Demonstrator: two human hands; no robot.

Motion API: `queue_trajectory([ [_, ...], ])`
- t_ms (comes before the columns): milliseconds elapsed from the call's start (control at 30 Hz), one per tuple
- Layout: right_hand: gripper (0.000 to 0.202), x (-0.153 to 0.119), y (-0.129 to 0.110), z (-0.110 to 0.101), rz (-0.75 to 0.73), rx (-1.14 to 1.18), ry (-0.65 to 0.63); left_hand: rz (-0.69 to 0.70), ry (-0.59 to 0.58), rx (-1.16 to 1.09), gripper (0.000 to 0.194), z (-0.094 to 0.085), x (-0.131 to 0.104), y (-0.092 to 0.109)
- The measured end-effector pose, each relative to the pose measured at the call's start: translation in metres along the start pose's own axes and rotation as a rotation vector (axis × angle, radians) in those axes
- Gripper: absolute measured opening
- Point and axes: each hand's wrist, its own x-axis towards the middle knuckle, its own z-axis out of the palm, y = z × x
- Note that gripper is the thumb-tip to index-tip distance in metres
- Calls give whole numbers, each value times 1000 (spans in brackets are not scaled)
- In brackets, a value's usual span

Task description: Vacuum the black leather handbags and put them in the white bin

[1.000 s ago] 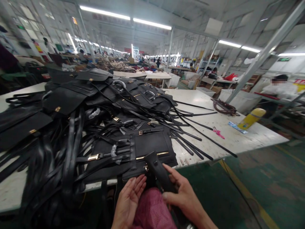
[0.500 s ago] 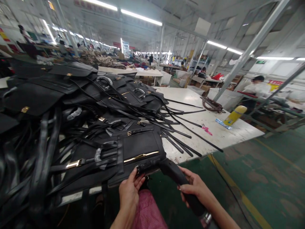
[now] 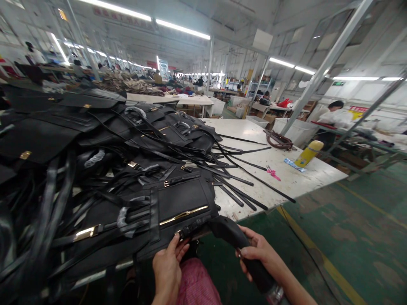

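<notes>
Down at the near edge of the bench (image 3: 237, 132), a flat black bag (image 3: 181, 197) lies with its front panel up, smooth and dull like leather, boxy in outline. A gold zip (image 3: 184, 215) runs slantwise across that panel, its toothed line bright against the dark skin. The left hand (image 3: 168, 264) is at the bag's lower edge, its grip pinching a narrow black strap (image 3: 192, 226) between thumb and fingers beside a small metal buckle (image 3: 179, 233). The right hand (image 3: 262, 253) has its grip curled around a black tool (image 3: 230, 232), a thick, curved, matte body with a shiny metal collar (image 3: 275, 292) at its rear end. The tool's rounded head sits at the strap's far end; whether the two actually touch is hard to tell from this angle. Pink, finely checked cloth (image 3: 199, 281) covers the lap below.

Left of the panel, a carrying handle is wrapped in crinkled clear film (image 3: 124, 220), and a flat, glossy gold clasp (image 3: 87, 233) catches the light. Behind, a heap of similar black bags (image 3: 57, 114) overlaps in soft folds, and long, slender straps (image 3: 257, 186) fan out from it over the pale, scuffed top. Farther right lie a loop of brown cords (image 3: 280, 140), a small bright pink item (image 3: 273, 173), and a yellow cylinder (image 3: 310, 153) with a rounded top beside a blue-and-white packet (image 3: 294, 164).
</notes>
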Motion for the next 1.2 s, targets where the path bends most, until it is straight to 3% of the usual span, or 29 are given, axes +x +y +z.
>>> queue_trajectory([
  [100, 59, 6, 4, -8, -75, 88, 101, 2, 6, 11, 13, -9, 2, -2],
  [200, 56, 1, -5, -11, -164, 59, 194, -26, -26, 27, 14, -19, -4, -2],
  [367, 71, -16, -18, 3, -90, -32, 113, -82, -103, -30, 8, -21, -18, 3],
  [500, 73, -15, -4, 19, 7, -31, 70, -62, -36, -51, 10, -13, -15, 2],
  [600, 73, -7, 5, 30, -4, -82, 101, -52, 0, -57, 15, -11, -5, -1],
  [800, 76, 29, -10, 42, -54, -223, 184, -66, -3, -44, 15, -24, -4, -8],
  [1000, 71, 82, -38, 38, -63, -266, 121, -171, -19, 4, 13, -37, -13, -9],
  [1200, 62, 132, -66, 37, -39, -279, 69, -206, -16, 38, 18, -46, -6, -8],
])
